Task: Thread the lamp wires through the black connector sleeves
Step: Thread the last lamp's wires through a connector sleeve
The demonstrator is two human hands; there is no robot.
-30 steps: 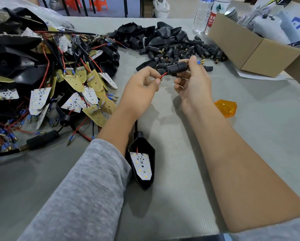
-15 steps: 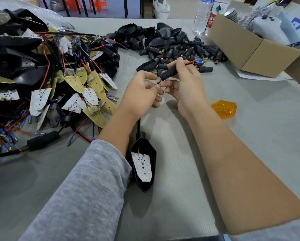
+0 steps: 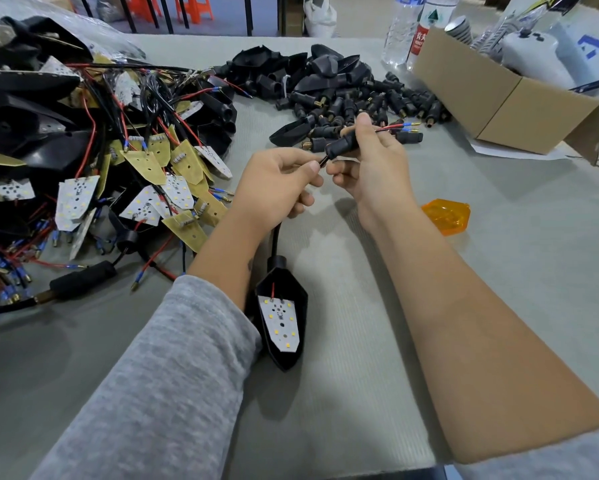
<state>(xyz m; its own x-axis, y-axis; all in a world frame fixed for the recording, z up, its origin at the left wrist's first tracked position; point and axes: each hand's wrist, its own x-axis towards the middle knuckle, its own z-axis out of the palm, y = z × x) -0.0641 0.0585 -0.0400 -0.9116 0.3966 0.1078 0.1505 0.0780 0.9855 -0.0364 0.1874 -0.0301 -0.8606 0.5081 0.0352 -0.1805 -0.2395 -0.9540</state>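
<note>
Just above the centre of the frame, a black connector sleeve (image 3: 341, 147) is pinched between the thumb and curled fingers of the right hand (image 3: 371, 168). The lamp wires (image 3: 395, 127), red and black with small gold terminals on blue crimps, are seen emerging from the sleeve's far end toward the upper right. At the sleeve's near end, a short stretch of wire is pinched by the thumb and forefinger of the left hand (image 3: 277, 181), whose other fingers are curled.

The wires could be pulled back out of the sleeve if the left hand's pull is not matched by the right hand's hold; a judgement only. The thin leads could also be kinked at the sleeve mouth if bent sharply there.

The sleeve appears matte black, short and tubular, slightly wider at one end. A black cable runs from beneath the left hand down to a black arrowhead-shaped lamp housing (image 3: 293, 355), lying at lower centre with a white LED board (image 3: 280, 322) inside. Spare sleeves (image 3: 357, 105) are heaped at upper centre.
</note>
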